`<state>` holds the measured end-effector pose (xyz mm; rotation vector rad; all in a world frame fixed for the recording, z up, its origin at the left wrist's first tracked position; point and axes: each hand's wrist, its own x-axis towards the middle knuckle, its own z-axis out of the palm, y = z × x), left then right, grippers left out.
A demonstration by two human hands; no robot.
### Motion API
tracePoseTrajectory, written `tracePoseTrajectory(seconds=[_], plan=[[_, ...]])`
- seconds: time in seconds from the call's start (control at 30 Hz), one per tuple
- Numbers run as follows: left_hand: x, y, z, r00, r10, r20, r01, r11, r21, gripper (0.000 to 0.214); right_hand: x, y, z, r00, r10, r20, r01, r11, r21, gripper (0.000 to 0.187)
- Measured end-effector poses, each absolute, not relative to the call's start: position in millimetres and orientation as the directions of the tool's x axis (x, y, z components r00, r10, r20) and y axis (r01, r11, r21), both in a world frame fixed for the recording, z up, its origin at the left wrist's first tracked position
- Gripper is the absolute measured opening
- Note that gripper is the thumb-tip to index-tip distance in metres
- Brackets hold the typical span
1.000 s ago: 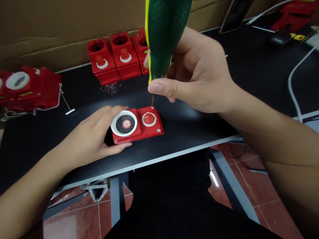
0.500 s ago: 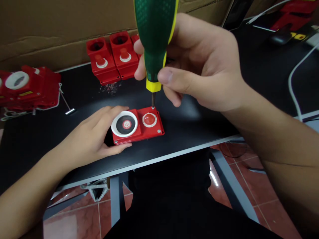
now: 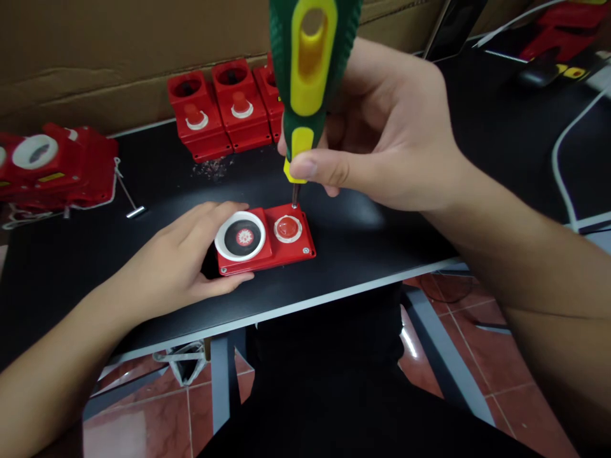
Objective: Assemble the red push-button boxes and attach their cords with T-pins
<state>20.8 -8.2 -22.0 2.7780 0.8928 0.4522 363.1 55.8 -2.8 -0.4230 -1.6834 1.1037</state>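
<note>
Close to the table edge (image 3: 315, 302), spread left fingers (image 3: 210, 219) grip a red unit (image 3: 268, 242); right fingers (image 3: 329, 166) clasp a screwdriver (image 3: 312, 89).

Indoor pic, dimly lit overall. Cardboard (image 3: 119, 38) at back is left in brownish gloom. A pale, hazy sheen is spread on the black tabletop (image 3: 363, 219) below the R hand (image 3: 382, 140); the screwdriver's (image 3: 308, 95) yellow is shown vividly. Dark shadow is held betw. L hand (image 3: 186, 254) & red box (image 3: 286, 254). White glare is reflected by glossy floor tiles (image 3: 119, 432), esp. btm L. Detail is swallowed by black clothing (image 3: 324, 394). Red parts (image 3: 566, 32), top R, are blurred; forearms (image 3: 539, 254) are stretched twd. the edges, wide-angle style.
</note>
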Motion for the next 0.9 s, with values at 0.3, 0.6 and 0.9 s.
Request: tracePoseTrajectory(seconds=[0.3,0.6,0.9], plan=[[19.7,-8.8,-17.6,0.770,0.605,0.201,0.551,-0.790,0.267,0.075,365.3,43.2,0.8,-0.420,0.748,0.514,-0.192,0.481,-0.856,0.039],[19.1,-6.6,-20.0,0.779,0.591,0.211,0.547,-0.804,0.235,0.075,371.8,40.7,10.0,-0.428,0.789,0.441,-0.064,0.460,-0.885,0.023],[20.4,-7.4,-20.6,0.770,0.606,0.201,0.549,-0.789,0.274,0.072,375.8,45.8,6.0,-0.425,0.773,0.471,-0.025,0.510,-0.860,0.025]])
